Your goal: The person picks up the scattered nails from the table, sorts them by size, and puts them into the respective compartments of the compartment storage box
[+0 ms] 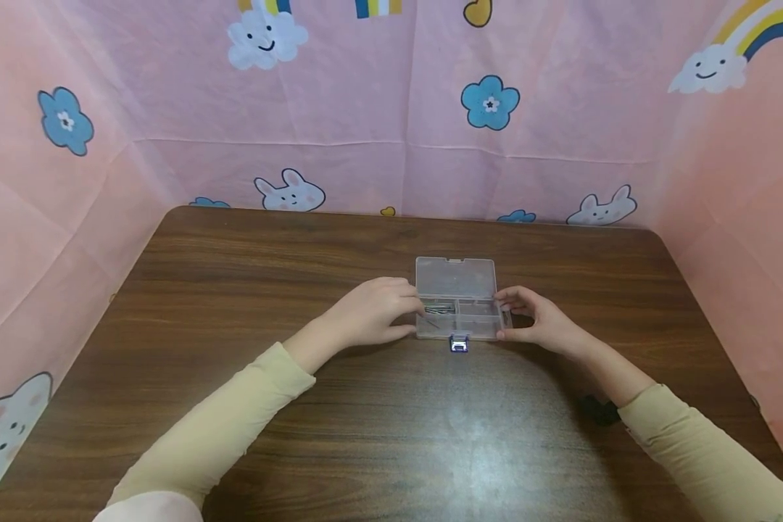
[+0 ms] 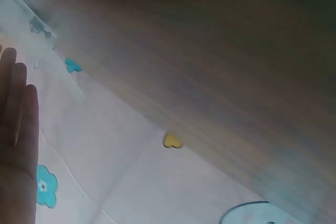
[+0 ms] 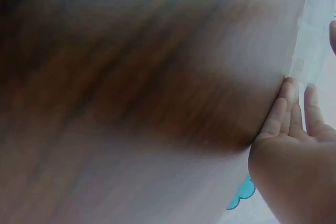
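Note:
A clear plastic compartment box point(image 1: 476, 324) stands on the table with its lid point(image 1: 455, 278) folded back. Several thin metal pieces, like nails or screws point(image 1: 438, 309), lie in its back left compartment. A thin dark piece point(image 1: 433, 322) shows in the front left one. My left hand point(image 1: 378, 312) holds the box's left side, its fingers over the edge and the thumb near the front corner. On the right side, my right hand point(image 1: 540, 324) grips the box between thumb at the front and fingers farther back. A blue-edged clasp point(image 1: 460, 343) sits at the front.
The brown wooden table point(image 1: 313, 449) reaches back to a pink patterned cloth point(image 1: 352, 101), which also hangs along both sides. A small dark object point(image 1: 599, 410) lies beside my right forearm.

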The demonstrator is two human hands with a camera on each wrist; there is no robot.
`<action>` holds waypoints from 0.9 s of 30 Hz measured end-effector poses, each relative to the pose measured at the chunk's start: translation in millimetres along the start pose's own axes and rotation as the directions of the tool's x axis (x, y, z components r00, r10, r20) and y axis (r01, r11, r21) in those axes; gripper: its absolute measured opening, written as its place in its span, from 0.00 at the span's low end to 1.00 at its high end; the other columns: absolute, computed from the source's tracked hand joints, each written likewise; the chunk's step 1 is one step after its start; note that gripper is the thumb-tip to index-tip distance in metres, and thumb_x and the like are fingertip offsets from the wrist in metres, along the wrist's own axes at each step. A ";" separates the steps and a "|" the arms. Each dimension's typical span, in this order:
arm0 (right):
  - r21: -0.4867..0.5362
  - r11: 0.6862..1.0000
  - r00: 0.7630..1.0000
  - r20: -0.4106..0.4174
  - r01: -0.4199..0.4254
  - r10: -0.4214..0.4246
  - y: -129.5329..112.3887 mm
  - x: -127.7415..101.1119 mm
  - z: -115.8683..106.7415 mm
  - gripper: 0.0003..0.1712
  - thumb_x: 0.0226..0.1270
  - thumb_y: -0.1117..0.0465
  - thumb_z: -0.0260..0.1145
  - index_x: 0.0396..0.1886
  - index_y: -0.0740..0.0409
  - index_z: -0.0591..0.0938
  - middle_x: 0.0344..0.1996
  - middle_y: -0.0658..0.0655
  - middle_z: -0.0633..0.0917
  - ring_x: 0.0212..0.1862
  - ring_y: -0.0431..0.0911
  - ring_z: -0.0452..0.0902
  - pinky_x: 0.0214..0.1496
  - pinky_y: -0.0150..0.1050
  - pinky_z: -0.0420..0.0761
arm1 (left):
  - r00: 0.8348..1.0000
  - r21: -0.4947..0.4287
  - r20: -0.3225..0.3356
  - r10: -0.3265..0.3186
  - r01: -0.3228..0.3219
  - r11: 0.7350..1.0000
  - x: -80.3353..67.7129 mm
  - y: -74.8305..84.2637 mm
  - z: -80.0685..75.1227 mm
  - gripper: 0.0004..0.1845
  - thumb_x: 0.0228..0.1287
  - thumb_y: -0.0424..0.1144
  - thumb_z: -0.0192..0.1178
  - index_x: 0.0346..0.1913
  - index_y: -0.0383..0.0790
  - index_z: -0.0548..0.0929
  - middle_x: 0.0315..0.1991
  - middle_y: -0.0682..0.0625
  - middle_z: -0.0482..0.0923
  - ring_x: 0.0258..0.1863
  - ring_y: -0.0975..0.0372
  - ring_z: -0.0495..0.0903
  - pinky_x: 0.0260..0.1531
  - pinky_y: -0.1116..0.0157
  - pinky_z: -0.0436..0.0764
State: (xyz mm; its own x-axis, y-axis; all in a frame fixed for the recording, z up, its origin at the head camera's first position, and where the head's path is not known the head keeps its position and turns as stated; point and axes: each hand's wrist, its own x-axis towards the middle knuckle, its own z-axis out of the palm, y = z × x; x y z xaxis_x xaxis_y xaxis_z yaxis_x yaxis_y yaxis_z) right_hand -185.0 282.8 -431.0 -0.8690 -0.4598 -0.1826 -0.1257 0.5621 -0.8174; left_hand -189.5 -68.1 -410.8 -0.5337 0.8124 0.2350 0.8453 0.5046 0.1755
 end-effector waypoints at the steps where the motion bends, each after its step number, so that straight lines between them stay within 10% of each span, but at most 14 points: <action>1: -0.001 1.000 1.000 0.001 0.000 0.000 0.3 0.3 -0.1 0.35 0.67 0.62 0.78 0.70 0.63 0.74 0.65 0.66 0.80 0.68 0.59 0.74 0.76 0.45 0.74 | 1.000 0.003 -0.002 -0.009 0.009 1.000 -2.5 -1.5 -0.9 0.10 0.66 0.42 0.74 0.48 0.46 0.90 0.45 0.55 0.89 0.48 0.61 0.85 0.57 0.62 0.84; 7: -0.008 1.000 1.000 0.009 0.011 -0.011 2.5 0.8 -1.7 0.36 0.67 0.63 0.77 0.70 0.64 0.73 0.65 0.67 0.79 0.68 0.62 0.74 0.76 0.63 0.70 | 0.997 -0.008 -0.027 -0.074 0.074 0.997 -20.1 -10.3 -6.2 0.13 0.65 0.44 0.75 0.49 0.45 0.90 0.49 0.53 0.88 0.53 0.58 0.85 0.62 0.58 0.83; 16: 0.021 0.999 0.999 0.008 0.045 -0.045 6.2 -3.5 -5.7 0.35 0.66 0.66 0.77 0.70 0.67 0.73 0.66 0.68 0.79 0.67 0.62 0.75 0.65 0.21 0.72 | 0.973 0.055 0.002 -0.230 0.229 0.972 -57.2 -23.2 -16.6 0.28 0.69 0.53 0.70 0.67 0.43 0.83 0.67 0.45 0.83 0.69 0.49 0.79 0.74 0.49 0.74; 23: -0.096 0.994 0.996 -0.064 0.048 -0.055 5.1 -24.5 -15.1 0.35 0.69 0.63 0.76 0.71 0.65 0.72 0.68 0.68 0.78 0.70 0.66 0.73 0.73 0.63 0.73 | 0.921 0.113 0.042 -0.388 0.382 0.917 -93.2 -29.5 -25.8 0.36 0.75 0.59 0.61 0.78 0.43 0.73 0.79 0.39 0.69 0.79 0.44 0.67 0.82 0.44 0.61; 27: -0.347 0.937 0.985 -0.143 0.041 -0.096 5.9 -41.9 -20.0 0.41 0.70 0.54 0.75 0.76 0.61 0.69 0.74 0.69 0.71 0.75 0.69 0.65 0.74 0.74 0.65 | 0.856 0.143 0.064 -0.513 0.501 0.853 -112.0 -28.8 -26.9 0.39 0.76 0.63 0.57 0.82 0.48 0.67 0.83 0.38 0.60 0.83 0.39 0.57 0.82 0.36 0.50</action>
State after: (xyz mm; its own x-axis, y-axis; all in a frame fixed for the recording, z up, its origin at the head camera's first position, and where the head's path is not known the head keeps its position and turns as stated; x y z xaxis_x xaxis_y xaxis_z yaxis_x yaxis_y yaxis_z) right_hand -158.9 319.1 -417.3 -0.9125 -0.4084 -0.0233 -0.3191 0.7463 -0.5842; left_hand -154.7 -181.5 -416.4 -0.8892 0.4549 0.0498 0.4573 0.8796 0.1311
